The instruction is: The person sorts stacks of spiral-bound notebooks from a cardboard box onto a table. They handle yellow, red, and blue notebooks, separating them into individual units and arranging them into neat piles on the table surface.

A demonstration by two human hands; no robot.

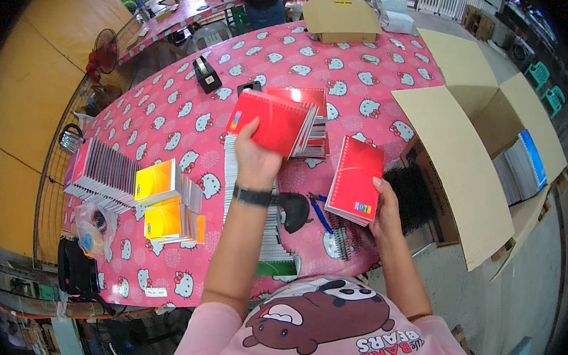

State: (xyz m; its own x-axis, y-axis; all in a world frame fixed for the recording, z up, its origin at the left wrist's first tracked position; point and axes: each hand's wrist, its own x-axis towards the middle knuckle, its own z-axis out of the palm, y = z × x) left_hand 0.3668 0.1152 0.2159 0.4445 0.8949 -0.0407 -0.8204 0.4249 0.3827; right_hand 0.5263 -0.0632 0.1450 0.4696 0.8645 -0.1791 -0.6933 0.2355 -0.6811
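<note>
- Left hand [257,157] is up at frame centre, forearm rising straight from the lower edge with a black watch [252,196] on the wrist, fingers clamped on the lower corner of a thick stack of red spiral-bound notebooks [272,121], lifted above the table.
- Right hand [386,209] sits right of centre, arm angling in from the lower right, fingers wrapped along the right edge of a single red spiral-bound notebook [356,178], thumb hidden behind it.
- Just under the lifted stack, more red notebooks lie piled [315,140] on the pink cartoon-cat tablecloth [169,115].
- Between the two forearms lie blue-handled pliers [320,214] and coils of black spiral wire [344,239].
- Left of frame: a row of yellow-and-orange notebooks [162,201] beside a grey stack of pads [101,173].
- Right of frame: a big open brown cardboard box [460,144] with notebooks inside; a closed smaller carton [341,18] at the top edge.
</note>
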